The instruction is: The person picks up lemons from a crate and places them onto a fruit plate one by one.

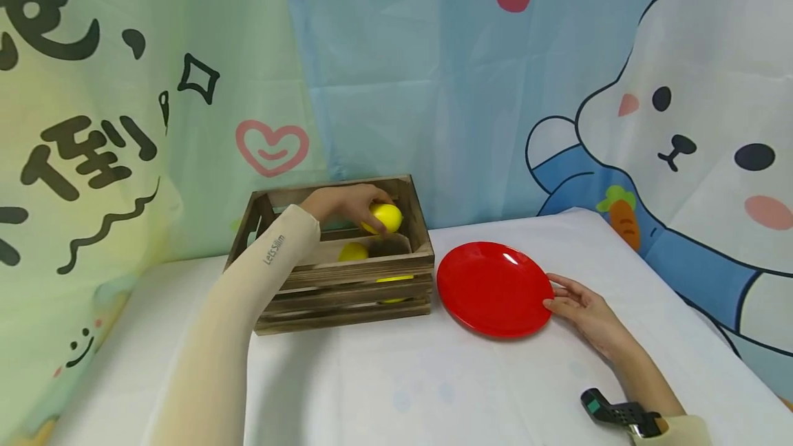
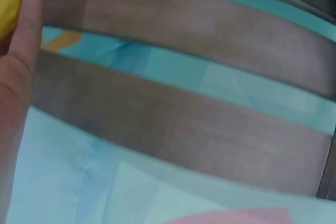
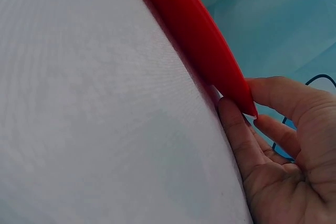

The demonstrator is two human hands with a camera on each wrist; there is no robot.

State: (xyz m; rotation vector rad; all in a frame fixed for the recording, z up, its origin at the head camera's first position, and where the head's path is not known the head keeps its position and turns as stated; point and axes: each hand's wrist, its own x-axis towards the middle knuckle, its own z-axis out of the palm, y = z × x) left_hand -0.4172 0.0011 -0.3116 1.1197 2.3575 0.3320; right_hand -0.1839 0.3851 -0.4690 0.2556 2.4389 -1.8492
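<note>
White tablecloth [image 1: 483, 391] — cartoon-printed curtain [image 1: 396, 88]

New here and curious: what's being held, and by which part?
The left hand holds a yellow object around its left side; the right hand pinches a plate by its right rim.

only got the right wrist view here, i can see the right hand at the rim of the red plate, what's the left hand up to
Observer: In the head view, the left hand grips a yellow ball-like thing at the wooden crate.
Operator: ok and is anything lying on the red plate, i only get its edge and underside
Observer: No, in the head view its upper face looks bare.
</note>
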